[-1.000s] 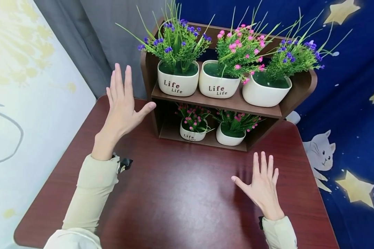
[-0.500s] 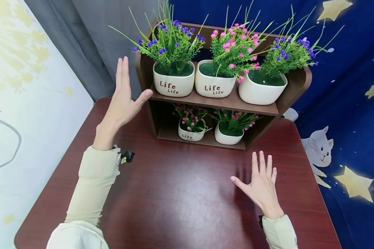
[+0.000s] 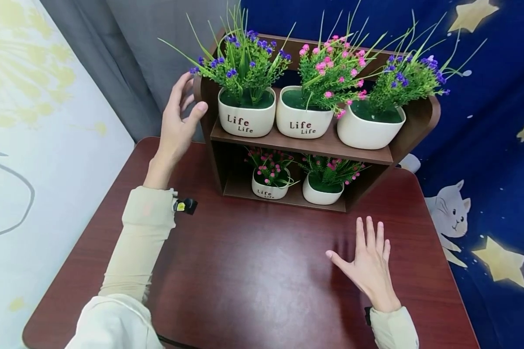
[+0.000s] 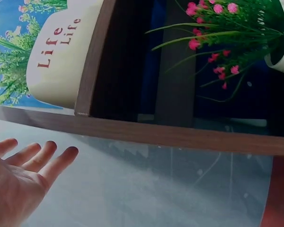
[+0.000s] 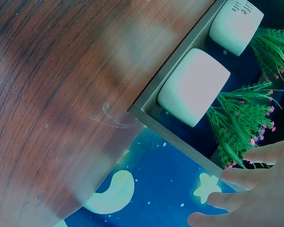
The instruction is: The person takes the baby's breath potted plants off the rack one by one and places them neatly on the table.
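A dark brown two-tier shelf (image 3: pixel 284 145) stands at the back of the table. Its top tier carries a white "Life" pot (image 3: pixel 247 119) with purple flowers, a pink-flowered pot (image 3: pixel 303 121) and another purple-flowered pot (image 3: pixel 371 130). My left hand (image 3: pixel 174 131) is beside the shelf's left side, fingers loosely bent and thumb toward the front edge. In the left wrist view, its fingers show a gap from the side panel (image 4: pixel 180 132). My right hand (image 3: pixel 371 271) is over the table's right part, fingers straight and spread, holding nothing.
Two smaller pink-flowered pots, one lettered (image 3: pixel 269 191) and one plain (image 3: pixel 323 195), sit on the lower tier. The reddish-brown table (image 3: pixel 253 271) has a grey curtain (image 3: pixel 174 34) behind it and a blue star-patterned cloth (image 3: pixel 502 160) at the right.
My left hand has moved right and in toward the shelf's left side, its straight fingers now bending. The right hand stays nearly where it was, and the pots have not moved.
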### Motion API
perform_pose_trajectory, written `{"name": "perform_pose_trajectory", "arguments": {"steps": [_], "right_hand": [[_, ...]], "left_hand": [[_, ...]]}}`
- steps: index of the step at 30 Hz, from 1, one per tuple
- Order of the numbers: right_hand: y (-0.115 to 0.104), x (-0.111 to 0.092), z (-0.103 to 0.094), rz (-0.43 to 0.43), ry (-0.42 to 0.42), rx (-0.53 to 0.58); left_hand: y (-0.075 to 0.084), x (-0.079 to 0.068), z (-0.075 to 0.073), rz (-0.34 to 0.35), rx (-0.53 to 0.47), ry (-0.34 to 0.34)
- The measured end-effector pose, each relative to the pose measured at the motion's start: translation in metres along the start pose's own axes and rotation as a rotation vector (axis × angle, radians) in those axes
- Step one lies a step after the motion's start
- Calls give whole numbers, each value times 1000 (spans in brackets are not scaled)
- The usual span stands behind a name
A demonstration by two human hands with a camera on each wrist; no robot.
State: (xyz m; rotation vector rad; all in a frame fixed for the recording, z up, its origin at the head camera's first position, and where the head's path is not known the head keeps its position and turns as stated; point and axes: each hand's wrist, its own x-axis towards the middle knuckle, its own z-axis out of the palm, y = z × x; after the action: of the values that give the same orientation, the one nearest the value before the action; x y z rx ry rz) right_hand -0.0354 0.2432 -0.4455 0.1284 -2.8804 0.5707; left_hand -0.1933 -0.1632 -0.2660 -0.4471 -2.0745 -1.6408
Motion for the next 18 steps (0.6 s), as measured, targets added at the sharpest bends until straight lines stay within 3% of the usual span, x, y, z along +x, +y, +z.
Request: {"name": "perform_pose_trajectory", "arguments": {"steps": [8,18], "right_hand": [[-1,-1,2,8,-6,11],[-4,-1,5,10,-16,34]], "left_hand": [[5,9,5,-39,-10,-4],[-2,13,4,35,113,24]]}}
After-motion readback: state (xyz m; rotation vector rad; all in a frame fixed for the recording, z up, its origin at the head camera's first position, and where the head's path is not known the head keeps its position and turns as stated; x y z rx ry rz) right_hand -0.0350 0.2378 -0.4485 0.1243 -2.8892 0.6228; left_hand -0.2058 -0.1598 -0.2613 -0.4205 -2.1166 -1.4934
